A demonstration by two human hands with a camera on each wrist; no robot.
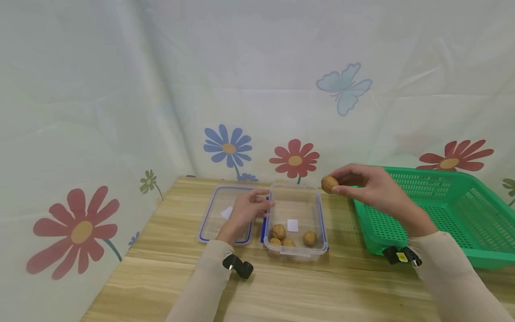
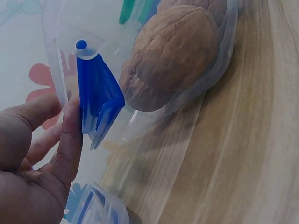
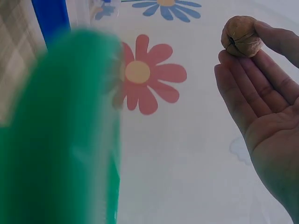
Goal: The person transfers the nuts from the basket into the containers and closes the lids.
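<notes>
My right hand [image 1: 372, 185] pinches a walnut [image 1: 330, 184] between thumb and fingertips, raised just past the right back corner of a clear plastic box [image 1: 297, 252]. In the right wrist view the walnut [image 3: 241, 36] shows its seam, with the palm [image 3: 275, 126] turned toward the camera. Several walnuts [image 1: 278, 231] lie at the near end of the box, around a white paper slip [image 1: 292, 225]. My left hand [image 1: 245, 209] touches the box's left side with loosely extended fingers, beside a blue latch [image 2: 96, 93] that hangs unfastened.
A clear lid with a blue seal [image 1: 213, 201] lies flat left of the box, partly under the left hand. To the right stands a green slotted basket [image 1: 362, 223], below the right forearm. A flower-printed curtain [image 1: 257, 103] hangs behind the wooden table [image 1: 306, 290].
</notes>
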